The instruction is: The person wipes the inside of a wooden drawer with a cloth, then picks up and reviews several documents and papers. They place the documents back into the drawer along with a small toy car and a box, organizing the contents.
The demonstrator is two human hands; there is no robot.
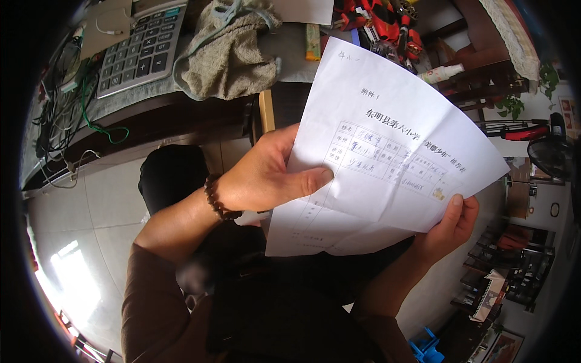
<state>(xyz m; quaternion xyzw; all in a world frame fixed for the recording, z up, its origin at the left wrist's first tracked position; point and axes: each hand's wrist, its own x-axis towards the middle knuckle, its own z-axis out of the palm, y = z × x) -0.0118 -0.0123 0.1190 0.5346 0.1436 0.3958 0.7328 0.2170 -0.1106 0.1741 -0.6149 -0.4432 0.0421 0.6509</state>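
Note:
My left hand [281, 168] grips the left edge of a creased white paper form [358, 199], its thumb lying across the front. The lower right edge of the same sheet is pinched by my right hand [454, 218]. Printed text, a table and handwriting cover part of the paper, and a small picture or mark shows near the right thumb. The sheet is tilted above my lap. A bracelet of brown beads [211, 199] circles my left wrist. Something white, mostly hidden, shows below my left palm.
On the cloth-covered table ahead lie a large calculator [143, 50], a crumpled beige cloth [227, 54], tangled cables [54, 104] and several red and black items [386, 22]. A white spray bottle [442, 72] lies beyond the paper. A drawer edge [267, 111] juts out. Shelves [513, 263] stand at the right.

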